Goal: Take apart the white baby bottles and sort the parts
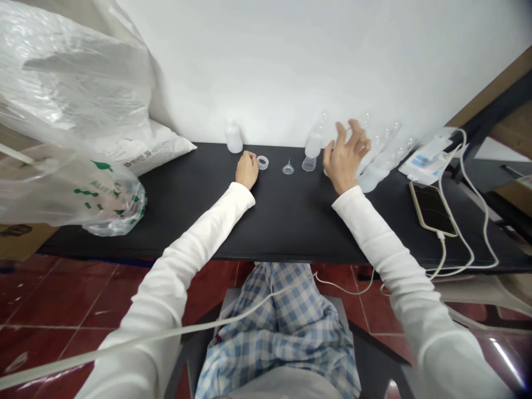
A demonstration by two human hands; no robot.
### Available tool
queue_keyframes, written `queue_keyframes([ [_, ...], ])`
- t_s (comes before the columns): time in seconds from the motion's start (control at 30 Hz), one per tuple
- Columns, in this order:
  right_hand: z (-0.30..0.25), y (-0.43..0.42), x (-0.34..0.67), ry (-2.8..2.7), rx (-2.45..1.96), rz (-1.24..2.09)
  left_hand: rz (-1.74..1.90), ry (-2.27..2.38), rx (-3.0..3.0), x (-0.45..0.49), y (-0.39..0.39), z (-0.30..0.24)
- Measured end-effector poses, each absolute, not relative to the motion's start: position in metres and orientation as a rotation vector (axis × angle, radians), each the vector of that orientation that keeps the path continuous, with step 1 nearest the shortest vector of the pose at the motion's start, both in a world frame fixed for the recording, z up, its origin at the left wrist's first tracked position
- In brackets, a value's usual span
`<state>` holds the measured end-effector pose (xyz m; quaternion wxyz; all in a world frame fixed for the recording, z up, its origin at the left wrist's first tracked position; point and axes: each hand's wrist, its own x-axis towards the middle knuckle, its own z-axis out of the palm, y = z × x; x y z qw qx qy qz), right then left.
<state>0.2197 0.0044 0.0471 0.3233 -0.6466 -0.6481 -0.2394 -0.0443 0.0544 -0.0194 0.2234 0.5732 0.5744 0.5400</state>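
My left hand (pixel 247 169) rests in a loose fist on the black table (pixel 286 221), just left of a clear ring-shaped bottle collar (pixel 262 162). A clear silicone teat (pixel 288 168) stands to its right, next to a clear cap (pixel 308 164). A translucent bottle (pixel 313 141) stands behind the cap. My right hand (pixel 347 158) is raised with fingers spread, holding nothing, in front of several translucent bottles (pixel 376 166) leaning at the right. A white bottle (pixel 234 137) stands by the wall, behind my left hand.
A large clear plastic bag (pixel 70 138) with green print hangs at the left, over a white sack (pixel 153 149). At the right lie a smartphone (pixel 432 209) with a white cable and a packet (pixel 428 158). A white wall rises behind the table.
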Motion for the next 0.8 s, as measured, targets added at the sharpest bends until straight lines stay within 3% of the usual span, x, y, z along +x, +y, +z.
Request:
queue_keyframes([
  [0.3, 0.046, 0.022, 0.254, -1.452, -1.761, -0.736, 1.441, 1.483, 2.068, -0.031, 0.038, -0.025],
  [0.57, 0.06, 0.006, 0.246, -1.342, -1.624, -0.725, 0.826, 0.974, 2.653, -0.021, 0.018, -0.007],
  [0.8, 0.044, 0.01, 0.247, -1.388, -1.393, -0.589, 0.703, 1.21, 2.612, -0.016, 0.017, -0.01],
])
